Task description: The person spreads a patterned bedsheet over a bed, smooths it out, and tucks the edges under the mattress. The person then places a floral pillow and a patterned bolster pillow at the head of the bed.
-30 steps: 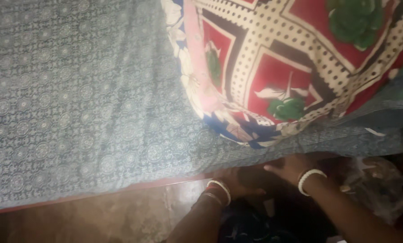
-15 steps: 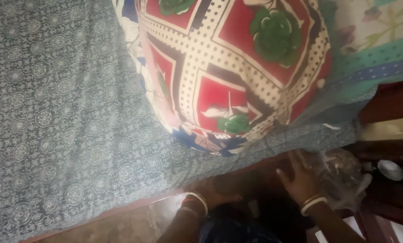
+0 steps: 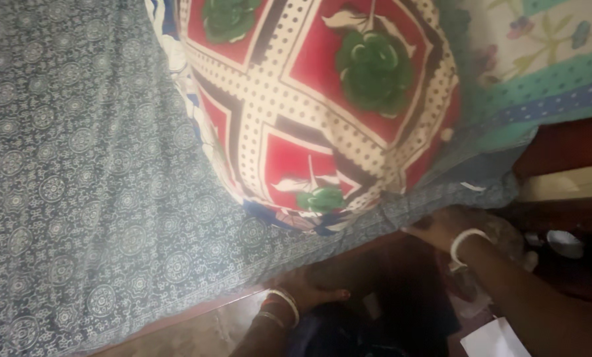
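Pillow (image 3: 322, 106) on bedsheet (image 3: 78, 165), hands (image 3: 441, 226) below bed edge

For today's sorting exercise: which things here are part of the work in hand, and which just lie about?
In hand:
left hand at the sheet's edge
right hand at the sheet's edge
blue-grey patterned bedsheet

Lying about:
red patterned pillow
white paper
floral cloth

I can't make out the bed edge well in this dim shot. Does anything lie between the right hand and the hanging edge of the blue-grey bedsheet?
Nothing visible does. The right hand is already up against the bedsheet edge, just below the patterned pillow.
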